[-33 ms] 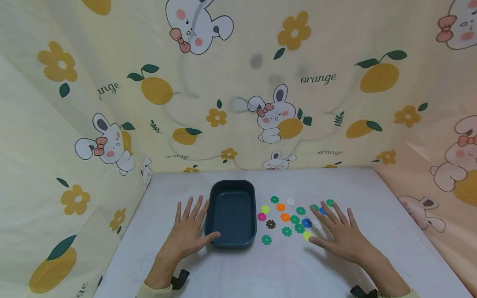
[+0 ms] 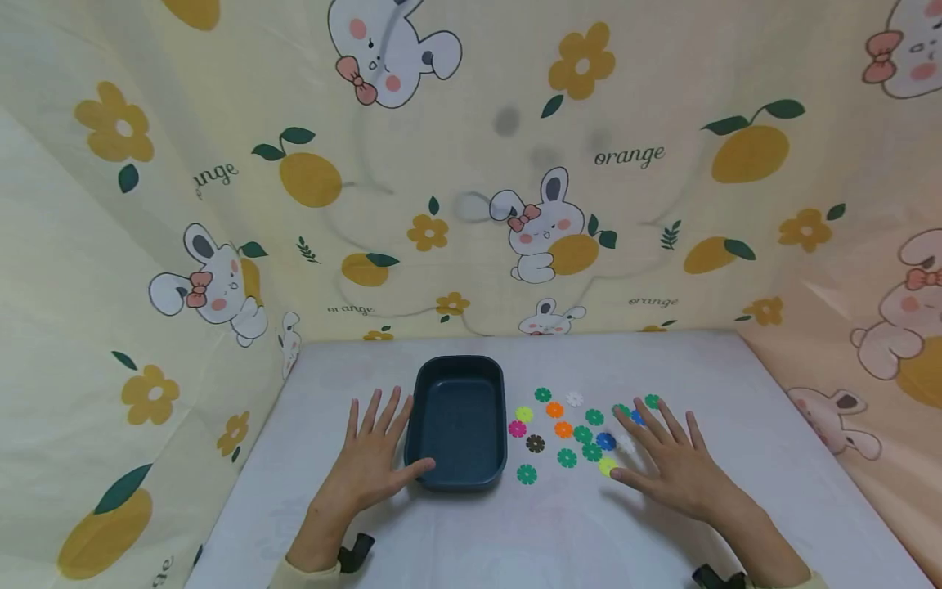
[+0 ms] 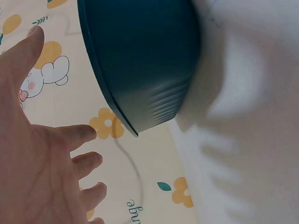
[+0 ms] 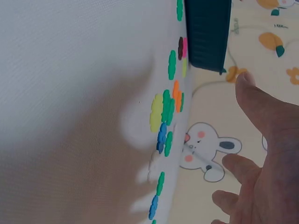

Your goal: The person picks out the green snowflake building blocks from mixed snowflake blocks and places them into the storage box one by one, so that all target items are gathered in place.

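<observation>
Snowflake-shaped discs [image 2: 567, 458] lie on the table [image 2: 486, 540], left of and partly below the right grip [image 2: 677, 473], its digits spread apart; a dark-blue tub [image 2: 458, 425] stands just right of the left grip [image 2: 374, 468], likewise spread.

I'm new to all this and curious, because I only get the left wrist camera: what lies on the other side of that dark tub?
Observer: In the head view, small flower-shaped pieces in several colours lie scattered to the right of the tub.
Visitor: Oh, nice! Is anyone holding one?
Observer: No; the right hand is near them, but its fingers are spread and it holds nothing.
Visitor: Is it resting on them, then?
Observer: No, the right wrist view shows it raised above the table, apart from the pieces.
</observation>
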The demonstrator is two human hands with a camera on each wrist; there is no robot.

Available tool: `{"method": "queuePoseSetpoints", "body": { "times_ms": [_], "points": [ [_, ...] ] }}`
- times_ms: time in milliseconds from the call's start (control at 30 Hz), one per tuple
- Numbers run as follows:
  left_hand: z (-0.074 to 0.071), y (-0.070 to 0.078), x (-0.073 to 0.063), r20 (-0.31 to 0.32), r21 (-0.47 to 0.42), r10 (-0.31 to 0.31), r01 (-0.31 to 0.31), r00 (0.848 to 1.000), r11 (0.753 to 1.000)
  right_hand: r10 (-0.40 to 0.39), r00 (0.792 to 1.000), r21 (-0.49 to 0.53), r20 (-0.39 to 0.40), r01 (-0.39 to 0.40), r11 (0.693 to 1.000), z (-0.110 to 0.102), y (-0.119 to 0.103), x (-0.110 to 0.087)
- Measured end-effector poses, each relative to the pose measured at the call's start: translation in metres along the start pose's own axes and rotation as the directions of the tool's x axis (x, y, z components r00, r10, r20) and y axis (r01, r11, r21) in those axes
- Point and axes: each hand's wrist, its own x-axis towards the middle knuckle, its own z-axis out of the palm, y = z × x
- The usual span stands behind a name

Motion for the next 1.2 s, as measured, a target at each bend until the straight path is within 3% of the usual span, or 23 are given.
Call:
{"method": "queuePoseSetpoints", "body": {
  "times_ms": [467,1067,1200],
  "points": [
    [0.012,-0.006,0.005,0.030,-0.039,0.018,-0.017,0.999,0.999,0.033,0.999,0.025,0.015,-0.033,0.999,-0.007,0.025,0.017],
    [0.018,0.003,0.006,0.068,-0.087,0.042,-0.035,0.997,0.996,0.081,0.996,0.049,0.041,-0.083,0.995,-0.010,0.087,0.051],
    [0.020,0.003,0.006,0.064,-0.104,0.048,-0.041,0.997,0.994,0.111,0.993,0.116,0.043,-0.116,0.987,-0.005,0.099,0.058]
  ]
}}
